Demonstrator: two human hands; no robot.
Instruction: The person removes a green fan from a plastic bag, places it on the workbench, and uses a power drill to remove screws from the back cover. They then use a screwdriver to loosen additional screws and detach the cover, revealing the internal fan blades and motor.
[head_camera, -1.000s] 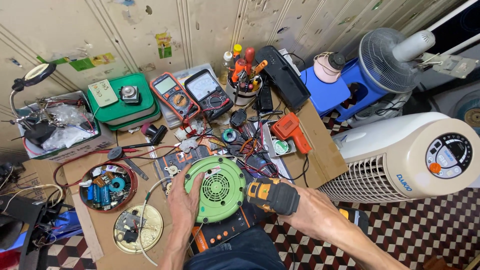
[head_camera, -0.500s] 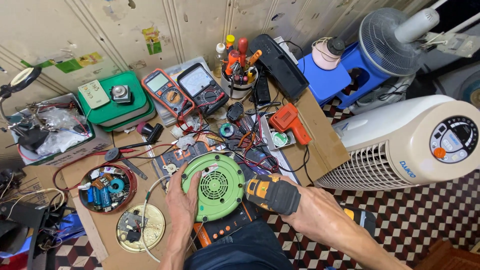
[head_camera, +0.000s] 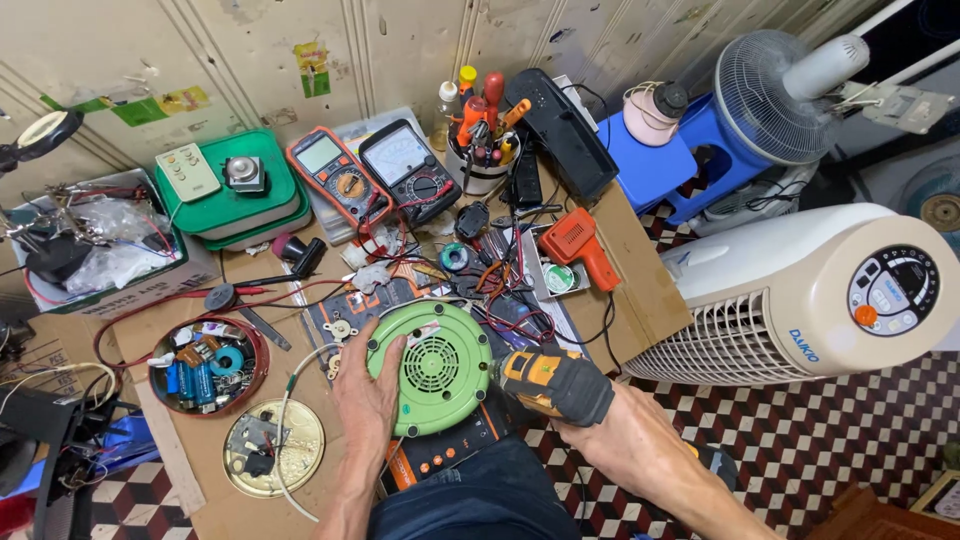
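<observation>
At nine o'clock from the work a round red tin (head_camera: 208, 362) holds small cylindrical parts and blue rings, and just below it, at about eight o'clock, a gold round lid (head_camera: 273, 447) carries a dark bracket. Both lie on the brown cardboard-covered bench (head_camera: 640, 285).

The left hand (head_camera: 368, 388) lies flat with its fingers spread open, the palm and fingertips pressed on the left rim of the green round housing (head_camera: 438, 366). It steadies the part and does not wrap around it. The green round housing sits at the near middle edge of the bench, its vented grille facing up, on top of an orange-and-black device (head_camera: 445, 452) that pokes out at six o'clock.

At three o'clock from the housing the right hand (head_camera: 590, 425) is closed around the grip of an orange and black cordless driver (head_camera: 548, 381), whose nose touches the right rim of the housing.

At twelve o'clock, well apart, two multimeters (head_camera: 375, 178) lean near the wall, with a cup of screwdrivers (head_camera: 480, 125) at one o'clock. An orange glue gun (head_camera: 578, 243) lies at two o'clock. Off the bench at three o'clock a white tower fan (head_camera: 810, 295) lies on its side on the checkered floor.
</observation>
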